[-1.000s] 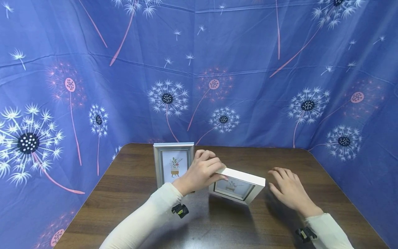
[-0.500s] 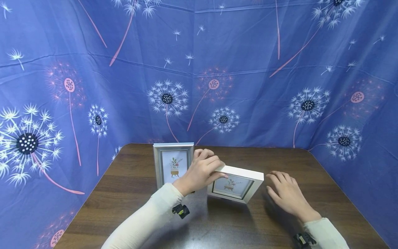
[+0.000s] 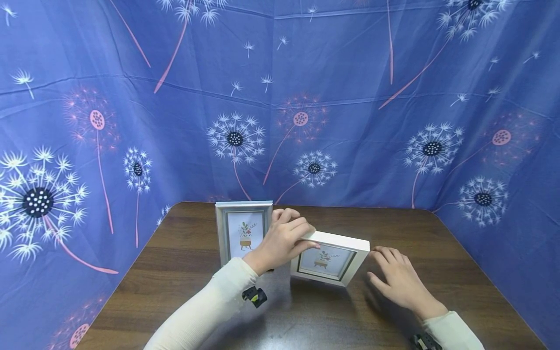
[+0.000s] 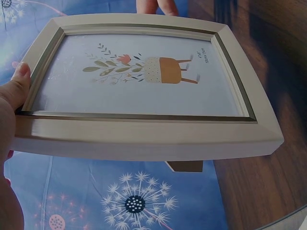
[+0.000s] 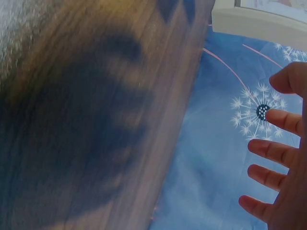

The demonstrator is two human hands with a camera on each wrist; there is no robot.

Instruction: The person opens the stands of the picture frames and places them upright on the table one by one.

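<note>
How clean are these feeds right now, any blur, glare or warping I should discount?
Head view: sharp and evenly lit, soft shadows on the table under both arms, backdrop bowed by the wide lens. Left wrist view: white frame crisp, its edges bent outward, no strong glare on the glass. Right wrist view: tabletop smeared and darkly shadowed; right hand fairly clear.

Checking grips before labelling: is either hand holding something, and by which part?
The left hand grips the white picture frame by its upper left corner. The right hand holds nothing, fingers spread beside it.
</note>
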